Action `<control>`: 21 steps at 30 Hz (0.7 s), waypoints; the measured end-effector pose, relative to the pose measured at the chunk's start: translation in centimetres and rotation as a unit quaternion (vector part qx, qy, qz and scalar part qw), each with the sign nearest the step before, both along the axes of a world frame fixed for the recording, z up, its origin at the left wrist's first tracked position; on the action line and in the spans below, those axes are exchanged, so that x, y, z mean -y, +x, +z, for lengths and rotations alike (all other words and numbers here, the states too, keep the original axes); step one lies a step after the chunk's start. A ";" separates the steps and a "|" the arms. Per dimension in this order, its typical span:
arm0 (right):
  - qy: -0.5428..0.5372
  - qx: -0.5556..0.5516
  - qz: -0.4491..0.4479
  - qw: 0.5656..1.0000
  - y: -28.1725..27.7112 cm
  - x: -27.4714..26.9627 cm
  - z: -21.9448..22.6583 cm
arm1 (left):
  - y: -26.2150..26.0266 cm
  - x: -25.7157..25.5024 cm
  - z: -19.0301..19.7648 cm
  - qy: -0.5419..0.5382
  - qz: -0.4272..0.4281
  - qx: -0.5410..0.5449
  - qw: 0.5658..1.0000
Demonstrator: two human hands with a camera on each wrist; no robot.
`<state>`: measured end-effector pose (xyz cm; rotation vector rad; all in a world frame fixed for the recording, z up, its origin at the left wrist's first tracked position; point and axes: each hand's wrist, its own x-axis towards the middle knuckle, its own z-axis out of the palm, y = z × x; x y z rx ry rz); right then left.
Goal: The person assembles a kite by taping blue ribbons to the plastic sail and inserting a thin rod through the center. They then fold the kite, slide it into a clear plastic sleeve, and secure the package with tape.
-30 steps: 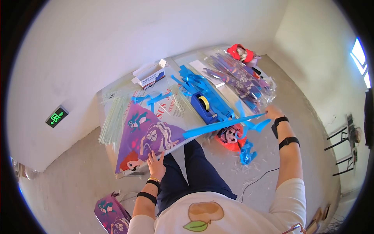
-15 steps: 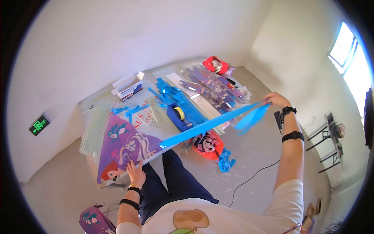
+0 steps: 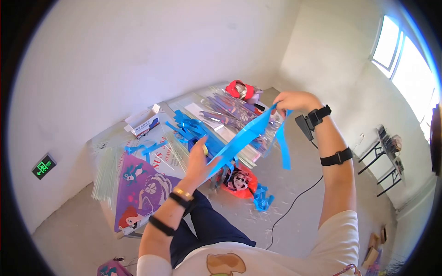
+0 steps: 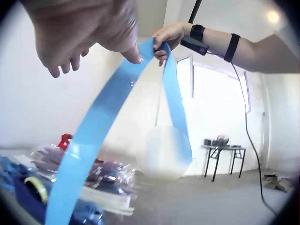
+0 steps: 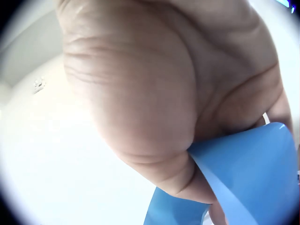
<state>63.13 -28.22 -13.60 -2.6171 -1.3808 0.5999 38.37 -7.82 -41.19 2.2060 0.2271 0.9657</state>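
My right hand (image 3: 298, 102) pinches a long blue plastic strip (image 3: 246, 133) up in front of me. In the right wrist view the strip (image 5: 253, 168) folds over by the fingers, and a loose tail hangs down. My left hand (image 3: 198, 163) is raised beside the strip's lower stretch, its fingers extended. The left wrist view shows the left thumb overlapping the strip's edge (image 4: 110, 105). On the table's near left corner lies a purple triangular sheet (image 3: 142, 191) printed with a red-haired figure. The strip's lower end passes behind the left hand.
On the table (image 3: 103, 133) are clear thin rods (image 3: 106, 172), an opened box (image 3: 142, 124), a blue tape dispenser (image 4: 30, 192), more blue strips (image 3: 191, 124) and plastic-wrapped purple packs (image 3: 230, 108). A red bag (image 3: 241, 181) hangs by the near edge. A cable (image 3: 294, 207) crosses the floor.
My left hand has lifted from the purple sheet and moved up to the blue strip. The right hand has raised the strip and come inward, and the head view has turned right.
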 end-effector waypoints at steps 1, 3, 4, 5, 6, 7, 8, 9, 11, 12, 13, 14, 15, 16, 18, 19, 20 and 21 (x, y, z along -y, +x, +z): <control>0.006 0.005 0.013 1.000 -1.6 -0.6 0.6 | 1.8 1.1 2.9 0.000 -0.030 0.018 0.999; -0.007 0.018 0.028 0.999 -1.0 -1.9 0.3 | 5.4 2.7 6.2 -0.013 -0.086 0.045 0.995; -0.025 0.034 0.042 0.998 -0.7 -2.4 0.3 | 7.0 3.1 6.9 -0.025 -0.112 0.055 0.992; -0.029 0.037 0.049 0.998 -1.1 -2.6 0.7 | 7.7 3.4 8.0 -0.019 -0.114 0.053 0.992; -0.022 0.035 0.047 0.998 -1.5 -2.7 1.0 | 8.0 3.9 9.1 -0.082 -0.146 0.027 0.986; -0.028 0.046 0.050 0.997 -1.9 -2.7 1.4 | 8.3 4.0 9.9 -0.146 -0.177 0.001 0.973; -0.034 0.056 0.053 0.996 -2.0 -2.7 1.5 | 8.7 3.8 10.2 -0.140 -0.179 -0.003 0.974; -0.028 0.053 0.050 0.997 -1.6 -2.6 1.4 | 8.8 3.4 10.3 -0.176 -0.231 -0.036 0.956; -0.056 0.112 0.045 0.991 -0.7 -2.5 1.2 | 8.7 3.3 10.2 -0.207 -0.279 -0.076 0.935; -0.050 0.108 0.044 0.992 0.2 -2.6 1.0 | 8.3 3.5 10.5 -0.170 -0.258 -0.079 0.948; -0.059 0.102 0.035 0.992 1.1 -2.6 0.8 | 8.1 3.6 10.8 -0.132 -0.237 -0.082 0.959; -0.069 0.095 0.027 0.993 1.8 -2.4 0.3 | 8.0 3.3 10.5 -0.129 -0.235 -0.089 0.959; -0.065 0.089 0.028 0.993 2.3 -1.9 -0.1 | 8.1 2.9 10.0 -0.126 -0.235 -0.071 0.961; -0.038 0.060 0.000 0.997 2.8 -1.1 -0.2 | 8.2 2.3 9.6 -0.122 -0.236 -0.052 0.963; -0.008 0.026 -0.028 0.999 3.7 0.7 -0.5 | 8.1 1.0 8.7 -0.160 -0.253 -0.064 0.952; -0.004 0.020 -0.034 0.999 4.3 1.4 -0.7 | 8.0 0.2 8.5 -0.201 -0.272 -0.070 0.938; 0.003 0.014 -0.038 0.999 4.9 2.5 -0.8 | 7.7 -0.5 8.6 -0.199 -0.271 -0.075 0.939; 0.044 -0.085 -0.054 0.994 6.1 3.6 -1.7 | 7.4 -1.1 8.9 -0.223 -0.274 -0.101 0.930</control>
